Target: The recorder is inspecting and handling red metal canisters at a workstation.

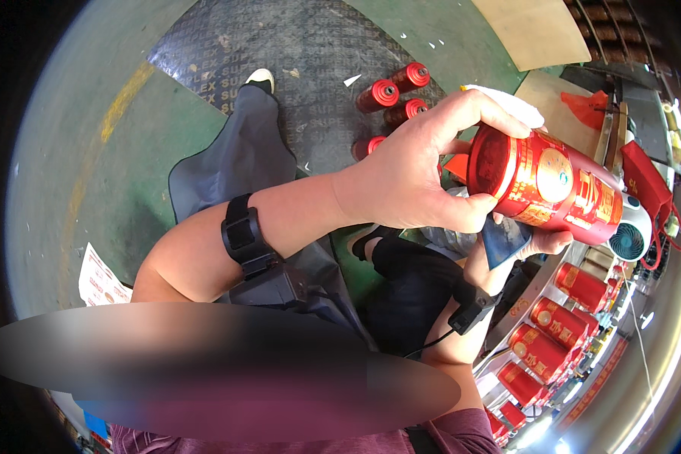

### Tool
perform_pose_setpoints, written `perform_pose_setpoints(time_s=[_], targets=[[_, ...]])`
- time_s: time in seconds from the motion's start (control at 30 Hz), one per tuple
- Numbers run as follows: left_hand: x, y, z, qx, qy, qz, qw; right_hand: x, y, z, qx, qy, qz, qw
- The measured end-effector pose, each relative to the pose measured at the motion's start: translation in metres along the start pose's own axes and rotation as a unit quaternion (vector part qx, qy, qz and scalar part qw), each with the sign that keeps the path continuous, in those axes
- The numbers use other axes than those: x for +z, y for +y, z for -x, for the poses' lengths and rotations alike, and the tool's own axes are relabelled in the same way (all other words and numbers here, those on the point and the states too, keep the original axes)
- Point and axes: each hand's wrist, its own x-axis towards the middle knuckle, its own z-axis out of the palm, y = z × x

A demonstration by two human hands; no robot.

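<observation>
Left hand (pixel 405 178), right hand (pixel 548 242) clasping red canister (pixel 556 181), dark mat (pixel 310 45) on green floor (pixel 140 178)

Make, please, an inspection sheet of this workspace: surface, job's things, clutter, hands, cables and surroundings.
Surface: green floor, partly covered by a dark mat.
Job's things: one red-and-gold canister, held tilted in the air.
Clutter: several red cans and a white scrap on the mat; a printed sheet at left.
Hands: left hand grips the canister's dark-red end; right hand touches its underside, grip partly hidden.
Cables: black cable at the right arm's black device.
Surroundings: more canisters at lower right; white fan-like device beyond the held one.
</observation>
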Motion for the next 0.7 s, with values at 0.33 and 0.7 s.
perform_pose_setpoints(time_s=[0.33,0.7], targets=[[-0.001,0.011,0.014,-0.136,-0.038,0.009,0.99,-0.016,-0.004,-0.007,0.023,-0.223,-0.035,0.974],[-0.021,0.012,0.005,-0.413,-0.085,-0.009,0.907,-0.025,-0.027,0.017,0.233,-0.056,0.3,0.924]])
